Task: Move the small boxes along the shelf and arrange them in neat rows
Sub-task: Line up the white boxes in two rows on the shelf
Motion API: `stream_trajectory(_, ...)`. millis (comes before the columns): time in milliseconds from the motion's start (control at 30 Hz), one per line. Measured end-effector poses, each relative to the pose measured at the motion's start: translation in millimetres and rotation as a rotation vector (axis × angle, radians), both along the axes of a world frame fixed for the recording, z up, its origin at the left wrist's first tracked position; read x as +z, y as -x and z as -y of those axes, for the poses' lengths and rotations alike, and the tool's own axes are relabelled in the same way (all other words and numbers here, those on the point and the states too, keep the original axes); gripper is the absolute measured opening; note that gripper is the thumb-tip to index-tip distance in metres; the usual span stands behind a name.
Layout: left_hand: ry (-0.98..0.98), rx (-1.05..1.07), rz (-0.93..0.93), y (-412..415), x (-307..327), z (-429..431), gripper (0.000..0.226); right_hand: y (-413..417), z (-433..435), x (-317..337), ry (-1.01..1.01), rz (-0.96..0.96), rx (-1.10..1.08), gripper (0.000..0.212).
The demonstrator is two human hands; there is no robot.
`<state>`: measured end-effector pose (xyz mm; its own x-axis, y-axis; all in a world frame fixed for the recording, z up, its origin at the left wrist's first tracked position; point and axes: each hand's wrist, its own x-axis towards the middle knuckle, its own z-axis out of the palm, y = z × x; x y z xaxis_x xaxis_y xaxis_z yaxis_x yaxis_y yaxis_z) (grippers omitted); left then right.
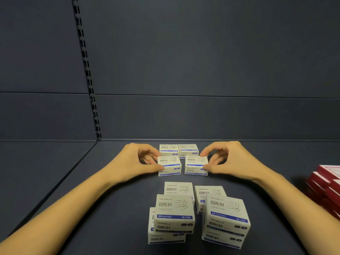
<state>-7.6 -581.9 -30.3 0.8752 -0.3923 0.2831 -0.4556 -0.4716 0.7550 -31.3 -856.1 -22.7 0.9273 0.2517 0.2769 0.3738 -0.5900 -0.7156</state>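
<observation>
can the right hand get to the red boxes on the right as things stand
Probably yes, once it lets go: the right hand is pinching a white box, but nothing stands on the shelf between it and the red boxes.

White boxes (pixel 169 165), blue stripe; dark grey shelf (pixel 114 208); red packs (pixel 329 183) right.

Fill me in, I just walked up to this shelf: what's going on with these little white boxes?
A person is lining up small white boxes on the dark shelf. The left hand pinches the left stack and the right hand pinches the right stack beside it, just in front of the back pair. The front group sits unevenly stacked.
</observation>
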Motion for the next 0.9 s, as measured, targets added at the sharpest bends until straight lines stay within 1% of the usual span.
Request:
stream_trajectory(100,-0.006,-0.005,0.031,-0.4,-2.5,1.3,0.023,-4.4,-1.5,-5.8,0.004,0.005,0.007,0.021)
stream_trajectory(300,-0.089,0.027,0.152,-2.0,-4.7,2.6,0.025,-11.2,-2.0,-13.0,0.016,0.077,0.013,0.015)
stream_trajectory(467,-0.100,0.046,0.202,-3.5,-5.2,3.8,0.024,-14.9,-3.5,-16.7,0.069,0.158,-0.011,0.013)
stream_trajectory(600,-0.152,0.055,0.225,-2.6,-4.6,6.1,0.024,-15.5,-3.7,-17.0,0.127,0.195,-0.024,0.011)
stream_trajectory(700,-0.155,0.046,0.252,3.5,0.8,6.7,0.026,-9.5,-4.1,-10.0,0.173,0.235,0.002,0.012)
stream_trajectory(733,-0.131,0.009,0.233,6.5,4.1,5.3,0.028,-5.7,-3.7,-6.1,0.161,0.248,0.024,0.013)
stream_trajectory(800,-0.093,-0.137,0.111,14.7,12.4,0.9,0.030,4.4,-1.6,3.1,0.097,0.203,0.101,0.012)
stream_trajectory(867,-0.142,-0.288,-0.017,23.1,18.3,-2.8,0.033,16.5,2.2,11.5,0.051,0.067,0.210,0.010)
stream_trajectory(900,-0.176,-0.332,-0.049,26.3,19.2,-3.1,0.034,21.8,4.2,14.5,0.049,0.000,0.263,0.010)
